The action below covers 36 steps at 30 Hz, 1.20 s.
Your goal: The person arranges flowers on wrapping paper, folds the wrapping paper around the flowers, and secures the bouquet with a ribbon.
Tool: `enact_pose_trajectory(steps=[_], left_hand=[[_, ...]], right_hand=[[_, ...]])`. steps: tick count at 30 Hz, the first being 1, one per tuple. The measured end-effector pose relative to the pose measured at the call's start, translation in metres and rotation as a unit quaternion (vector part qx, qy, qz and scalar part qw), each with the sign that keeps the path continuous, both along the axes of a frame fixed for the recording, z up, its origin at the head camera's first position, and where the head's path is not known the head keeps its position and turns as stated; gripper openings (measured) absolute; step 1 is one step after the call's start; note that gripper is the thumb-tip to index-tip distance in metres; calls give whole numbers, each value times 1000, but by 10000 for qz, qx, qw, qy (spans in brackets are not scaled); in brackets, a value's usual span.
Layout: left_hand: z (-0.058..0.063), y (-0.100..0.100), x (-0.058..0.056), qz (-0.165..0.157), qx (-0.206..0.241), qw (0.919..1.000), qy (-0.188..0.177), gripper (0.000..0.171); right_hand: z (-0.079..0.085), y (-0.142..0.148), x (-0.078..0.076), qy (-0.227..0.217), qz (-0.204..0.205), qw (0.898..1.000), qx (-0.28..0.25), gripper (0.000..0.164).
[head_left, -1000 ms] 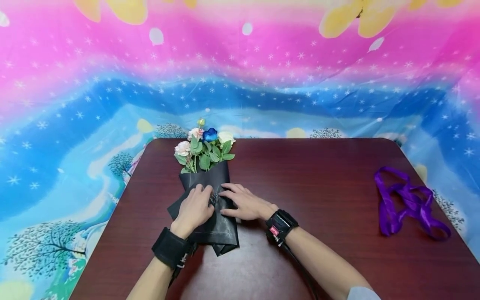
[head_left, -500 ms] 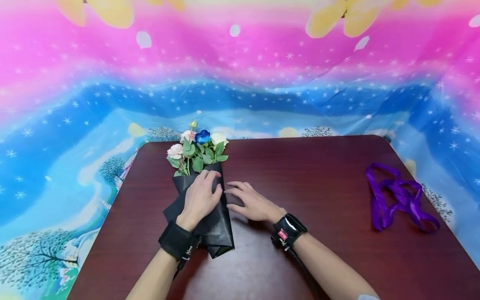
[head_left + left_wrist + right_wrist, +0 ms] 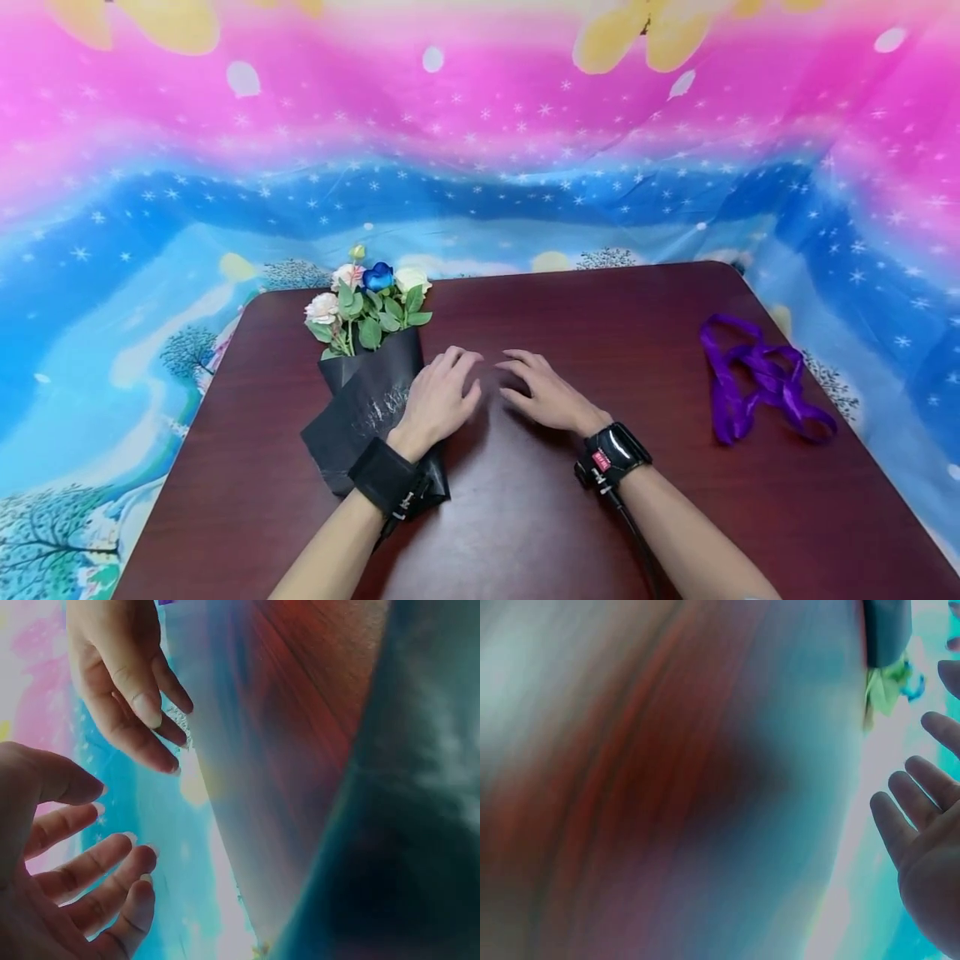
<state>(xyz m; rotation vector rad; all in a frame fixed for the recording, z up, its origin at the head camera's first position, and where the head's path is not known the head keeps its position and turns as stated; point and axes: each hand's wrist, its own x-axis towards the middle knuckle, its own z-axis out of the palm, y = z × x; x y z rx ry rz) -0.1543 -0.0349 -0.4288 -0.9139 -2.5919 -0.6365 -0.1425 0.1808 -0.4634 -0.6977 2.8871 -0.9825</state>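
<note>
A bouquet of pink, blue and white roses with green leaves lies on the left of the table, its lower part in black wrapping paper. My left hand hovers at the paper's right edge, fingers relaxed and holding nothing. Facing it across a small gap, my right hand is over bare wood, its fingers loosely bent and nothing in them. Both hands appear in the left wrist view, apart from each other. In the right wrist view the right hand's fingers are spread a little.
A tangled purple ribbon lies at the right of the dark red wooden table. A colourful printed cloth hangs behind and beside the table. Each wrist wears a black strap with a camera and a cable.
Both hands have come off the black wrapping paper and moved right, uncovering a creased patch on it. The head view has turned a little right. The bouquet stays on the table.
</note>
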Motion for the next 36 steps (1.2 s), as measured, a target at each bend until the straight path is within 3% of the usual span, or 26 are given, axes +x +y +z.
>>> enact_pose_trajectory(steps=[11,20,36], left_hand=[[-7,24,6,-173,-251,9992,-249,33],[-11,40,10,-439,-385,9979,-282,33],[-15,64,12,-792,-499,9952,-285,33]], right_hand=[[-8,48,6,-210,-766,9968,5,43],[1,77,6,-213,-1323,9910,65,44],[7,137,19,-470,-2430,9684,300,45]])
